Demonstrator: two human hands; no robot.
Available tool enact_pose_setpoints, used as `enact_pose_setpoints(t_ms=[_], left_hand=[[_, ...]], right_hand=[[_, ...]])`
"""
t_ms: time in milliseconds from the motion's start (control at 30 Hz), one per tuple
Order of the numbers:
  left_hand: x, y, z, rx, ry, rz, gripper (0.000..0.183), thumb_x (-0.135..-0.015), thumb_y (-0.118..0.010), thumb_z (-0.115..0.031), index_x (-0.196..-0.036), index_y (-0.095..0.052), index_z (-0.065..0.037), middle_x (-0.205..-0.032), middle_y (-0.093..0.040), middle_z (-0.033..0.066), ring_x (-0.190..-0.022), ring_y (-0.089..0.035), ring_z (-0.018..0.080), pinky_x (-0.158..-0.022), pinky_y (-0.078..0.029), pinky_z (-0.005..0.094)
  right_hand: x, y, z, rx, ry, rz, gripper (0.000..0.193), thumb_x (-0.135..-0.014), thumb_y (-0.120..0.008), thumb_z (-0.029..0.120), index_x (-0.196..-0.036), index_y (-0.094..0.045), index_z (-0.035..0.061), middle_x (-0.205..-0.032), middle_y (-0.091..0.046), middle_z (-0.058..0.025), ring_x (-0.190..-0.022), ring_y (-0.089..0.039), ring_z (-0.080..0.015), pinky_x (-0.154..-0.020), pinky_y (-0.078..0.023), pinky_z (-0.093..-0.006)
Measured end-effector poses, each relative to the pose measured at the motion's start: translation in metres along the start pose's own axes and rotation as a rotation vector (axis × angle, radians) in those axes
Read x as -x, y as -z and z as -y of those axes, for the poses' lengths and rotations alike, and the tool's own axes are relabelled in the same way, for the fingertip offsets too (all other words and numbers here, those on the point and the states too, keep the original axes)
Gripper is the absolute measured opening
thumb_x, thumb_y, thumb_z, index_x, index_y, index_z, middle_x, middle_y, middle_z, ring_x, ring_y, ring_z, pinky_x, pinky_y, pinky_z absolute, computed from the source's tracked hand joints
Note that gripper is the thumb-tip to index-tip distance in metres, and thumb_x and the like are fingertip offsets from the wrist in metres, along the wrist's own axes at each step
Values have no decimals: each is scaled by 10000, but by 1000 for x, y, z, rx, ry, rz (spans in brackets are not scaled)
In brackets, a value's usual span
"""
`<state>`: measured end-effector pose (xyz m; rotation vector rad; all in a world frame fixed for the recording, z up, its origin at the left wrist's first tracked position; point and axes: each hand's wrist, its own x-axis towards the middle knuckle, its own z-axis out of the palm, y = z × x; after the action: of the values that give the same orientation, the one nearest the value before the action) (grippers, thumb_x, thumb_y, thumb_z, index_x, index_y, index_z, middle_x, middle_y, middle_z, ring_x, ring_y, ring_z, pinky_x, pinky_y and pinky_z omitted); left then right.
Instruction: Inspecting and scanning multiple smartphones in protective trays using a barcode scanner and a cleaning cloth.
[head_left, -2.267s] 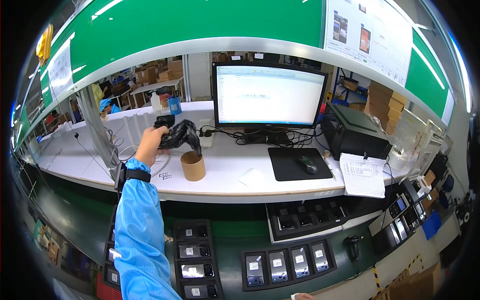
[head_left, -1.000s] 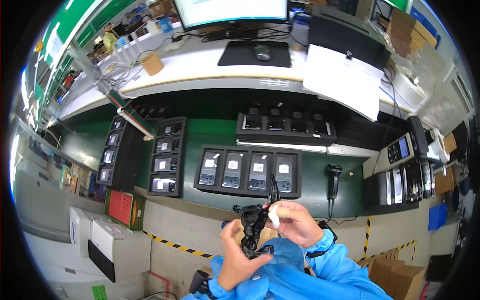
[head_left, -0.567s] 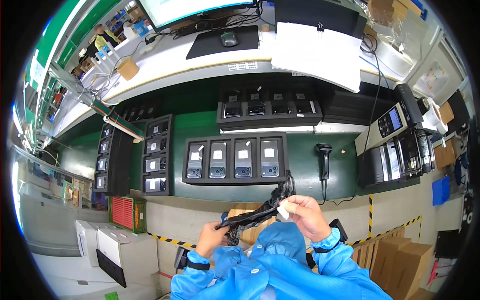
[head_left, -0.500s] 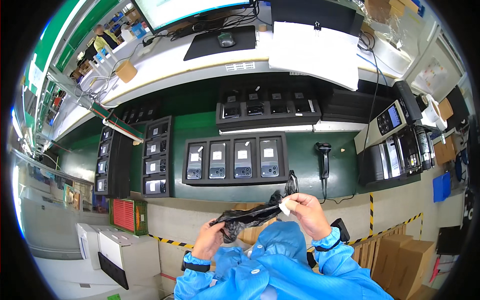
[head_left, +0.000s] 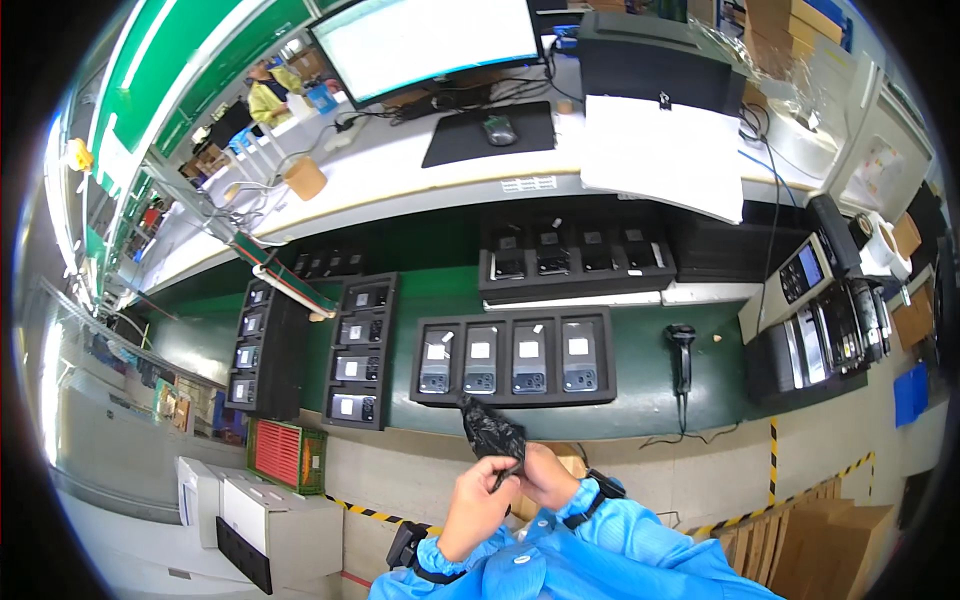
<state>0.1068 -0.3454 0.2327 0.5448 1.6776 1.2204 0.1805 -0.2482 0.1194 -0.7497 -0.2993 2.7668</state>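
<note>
Head view: left hand [head_left: 478, 508] pinching crumpled glossy black plastic film [head_left: 490, 428], up at near edge of green counter [head_left: 642, 365]; right hand [head_left: 548, 478] tight beside, grip hidden, can't tell. Beyond: rectangular black foam tray [head_left: 560, 400], four grey phones [head_left: 529, 362].

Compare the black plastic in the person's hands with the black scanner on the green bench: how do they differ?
The black plastic is crumpled and shapeless; the scanner has a distinct head and handle.
The black plastic is held between the left hand and right hand; the scanner sits untouched on the green bench.
The scanner has a cord; the black plastic shows none.
Both are black.
</note>
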Motion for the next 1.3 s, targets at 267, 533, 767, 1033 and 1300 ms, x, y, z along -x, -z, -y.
enact_pose_setpoints(t_ms=[267,533,767,1033,1300], left_hand=[[18,57,-5,436,-316,-408,195,-937,-626,-7,-1125,-580,-38,-768,-593,3,-687,-581,112,-648,-473,261],[31,99,-27,782,-110,-332,248,-992,-559,-114,-1217,-556,-9,-662,-391,-63,-556,-411,49,-496,-381,218],[28,102,-30,982,-50,189,424,-978,-578,-122,-1360,-478,33,-671,-389,-49,-542,-381,46,-478,-353,205],[15,101,-38,-522,-387,-4,305,-937,-640,-131,-1209,-689,-2,-1017,-729,128,-842,-688,228,-851,-522,361],[38,119,-27,-529,-586,-409,830,-799,-823,-343,-1461,-451,-9,-1383,-538,191,-1264,-517,367,-1079,-406,450]], right_hand=[[-65,2,0,1660,620,113,292,-950,-569,161,-1179,-658,3,-1218,-671,-230,-1154,-630,-362,-1002,-482,-420],[115,-77,122,1091,329,385,367,-897,-634,8,-1263,-652,-7,-1157,-729,-139,-1100,-690,-250,-978,-532,-372],[18,37,40,1319,91,-15,456,-885,-708,7,-1312,-556,50,-1369,-583,-120,-1300,-538,-197,-1099,-445,-393],[-76,-56,-56,548,106,512,350,-922,-706,69,-1233,-546,74,-1237,-579,-79,-1213,-558,-181,-1106,-453,-406],[-62,-95,-44,386,210,328,261,-904,-681,40,-1145,-582,61,-1098,-601,-46,-998,-614,-140,-963,-539,-368]])
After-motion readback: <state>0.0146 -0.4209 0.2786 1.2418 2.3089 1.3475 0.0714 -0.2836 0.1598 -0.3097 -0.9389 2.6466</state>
